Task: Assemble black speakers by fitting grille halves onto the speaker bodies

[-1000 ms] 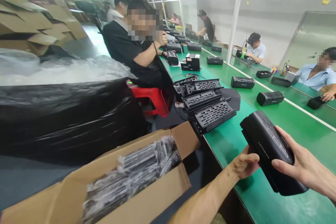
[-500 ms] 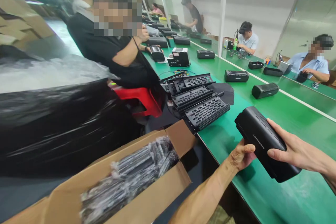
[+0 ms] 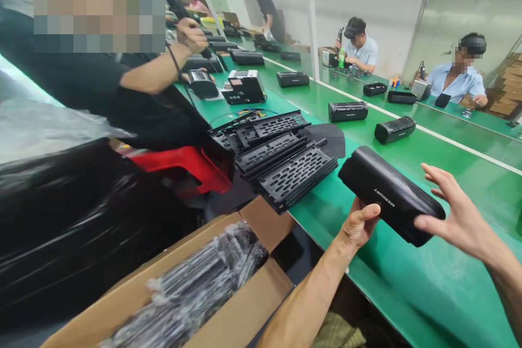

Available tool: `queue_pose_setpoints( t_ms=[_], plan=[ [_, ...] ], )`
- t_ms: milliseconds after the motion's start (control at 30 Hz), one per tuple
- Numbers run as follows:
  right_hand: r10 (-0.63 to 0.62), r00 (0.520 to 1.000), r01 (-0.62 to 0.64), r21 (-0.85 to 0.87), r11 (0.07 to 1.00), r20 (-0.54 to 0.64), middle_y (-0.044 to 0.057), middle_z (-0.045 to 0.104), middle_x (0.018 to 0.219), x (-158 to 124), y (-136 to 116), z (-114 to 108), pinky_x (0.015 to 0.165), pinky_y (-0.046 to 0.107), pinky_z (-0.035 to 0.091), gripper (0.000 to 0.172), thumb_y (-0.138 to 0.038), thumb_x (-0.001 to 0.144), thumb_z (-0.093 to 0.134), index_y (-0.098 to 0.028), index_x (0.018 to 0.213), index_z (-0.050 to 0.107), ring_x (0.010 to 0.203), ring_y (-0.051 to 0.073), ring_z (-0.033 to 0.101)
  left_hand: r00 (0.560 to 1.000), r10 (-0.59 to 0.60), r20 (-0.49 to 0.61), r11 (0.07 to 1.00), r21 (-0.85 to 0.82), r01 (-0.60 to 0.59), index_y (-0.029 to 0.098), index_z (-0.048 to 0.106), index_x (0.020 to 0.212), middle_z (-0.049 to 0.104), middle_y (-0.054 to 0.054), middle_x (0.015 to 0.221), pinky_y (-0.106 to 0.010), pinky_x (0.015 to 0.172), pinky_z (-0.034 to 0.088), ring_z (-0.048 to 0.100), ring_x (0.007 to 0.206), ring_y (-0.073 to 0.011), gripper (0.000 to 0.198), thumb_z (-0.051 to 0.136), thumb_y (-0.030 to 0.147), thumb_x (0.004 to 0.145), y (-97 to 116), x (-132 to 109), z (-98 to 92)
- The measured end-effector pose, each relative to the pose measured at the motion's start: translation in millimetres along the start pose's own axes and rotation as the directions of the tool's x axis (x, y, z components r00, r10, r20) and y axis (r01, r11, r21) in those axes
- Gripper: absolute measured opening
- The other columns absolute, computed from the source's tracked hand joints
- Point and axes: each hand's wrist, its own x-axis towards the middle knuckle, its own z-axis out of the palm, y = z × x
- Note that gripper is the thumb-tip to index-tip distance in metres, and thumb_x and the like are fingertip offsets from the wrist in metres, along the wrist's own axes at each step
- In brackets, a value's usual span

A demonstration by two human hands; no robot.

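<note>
A black speaker housing with MERKURY lettering is held tilted above the green bench. My left hand grips its lower edge near the left end, thumb on the front face and the other fingers hidden beneath. Around the right end, my right hand has its fingers spread off the surface. Only its thumb is at the housing's front; whether it touches, I cannot tell. Left of the housing lies a pile of black perforated grille panels, partly over a dark round pad.
An open cardboard box holding plastic-wrapped parts stands below the bench edge. Black housings sit along the green bench. A co-worker's arm is at the left, beside a red stool. Other people work across the bench.
The fingers of my right hand have lifted off the housing and spread apart. My left hand keeps hold of the housing, now turned closer to level. The view has shifted to the right.
</note>
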Motion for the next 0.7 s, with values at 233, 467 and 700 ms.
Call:
queue_pose_setpoints(
  t_ms=[233,467,700],
  plan=[
    [-0.042,0.904,0.091,0.096,0.991,-0.424,0.015,0.054,0.150,-25.3,31.6,51.5,0.115,0.062,0.045,0.075,-0.056,0.085,0.081,-0.030,0.147,0.047,0.139,0.040,0.055,0.999,0.010,-0.045,0.991,0.133,-0.004,0.029,0.060,0.146,0.078,-0.008,0.126,-0.056,0.116,0.047,0.065,0.131,-0.0381,0.096,0.100,0.045,0.059,3.2,12.7,-5.6],
    [0.084,0.970,-0.031,0.229,0.973,-0.228,0.011,0.065,0.140,-30.5,45.2,8.2,0.105,0.046,0.055,0.075,-0.061,0.077,0.085,-0.030,0.140,0.058,0.124,0.034,0.066,0.989,0.076,0.123,0.758,0.637,-0.138,0.032,0.045,0.160,0.051,-0.010,0.161,-0.051,0.122,0.039,0.049,0.146,-0.0386,0.118,0.101,0.048,0.057,74.5,27.1,-34.2],
    [0.093,0.982,-0.046,0.267,0.962,-0.167,0.011,0.068,0.132,-26.4,60.4,8.5,0.094,0.041,0.058,0.071,-0.061,0.080,0.082,-0.028,0.138,0.057,0.110,0.030,0.070,0.980,-0.005,0.201,0.618,0.771,-0.155,0.028,0.048,0.153,0.058,-0.009,0.146,-0.039,0.104,0.050,0.060,0.124,-0.0338,0.107,0.096,0.045,0.059,82.6,41.2,-31.1]
  ],
)
